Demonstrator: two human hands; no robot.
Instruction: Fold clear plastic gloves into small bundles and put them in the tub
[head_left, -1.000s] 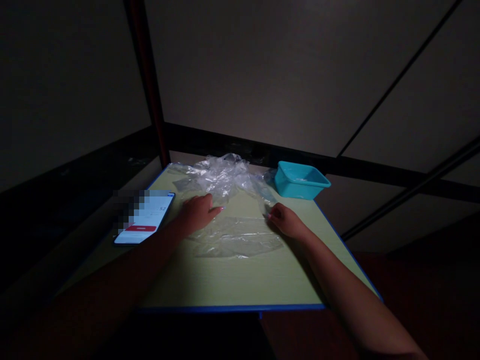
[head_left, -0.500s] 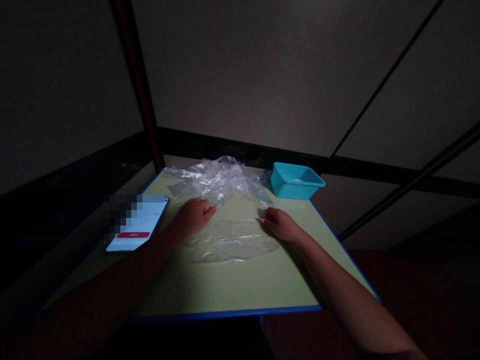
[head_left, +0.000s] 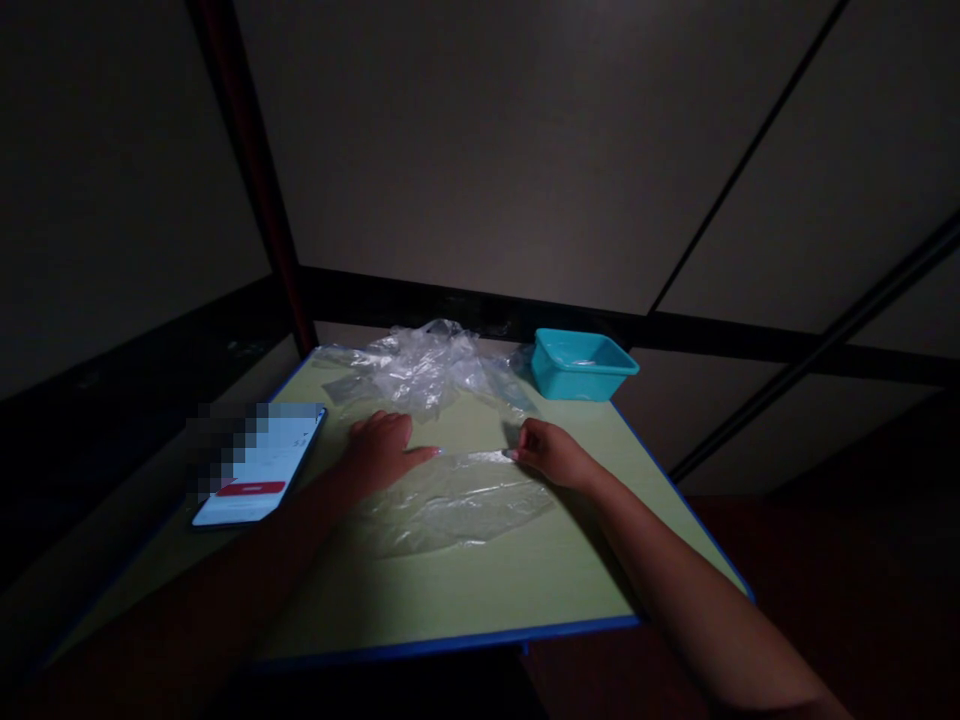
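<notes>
A clear plastic bag [head_left: 476, 500] lies spread and wrinkled across the middle of the table. At its far right corner, my right hand [head_left: 553, 452] pinches the edge between thumb and fingertips. My left hand [head_left: 381, 450] rests at the bag's far left side, its thumb stretched along the edge and the other fingers apart from the thumb. Beyond both hands sits a crumpled heap of clear plastic bags [head_left: 424, 365].
A turquoise plastic basin [head_left: 581, 385] stands at the far right corner, with something clear inside. To the left lies a phone [head_left: 281, 465] with a lit screen. The pale green table [head_left: 450, 605] has a blue edge; panelled walls rise behind it.
My left thumb has stretched out to the right along the bag's edge, away from the fingers. The bag's far edge looks straighter between my hands. The view has shifted slightly.
</notes>
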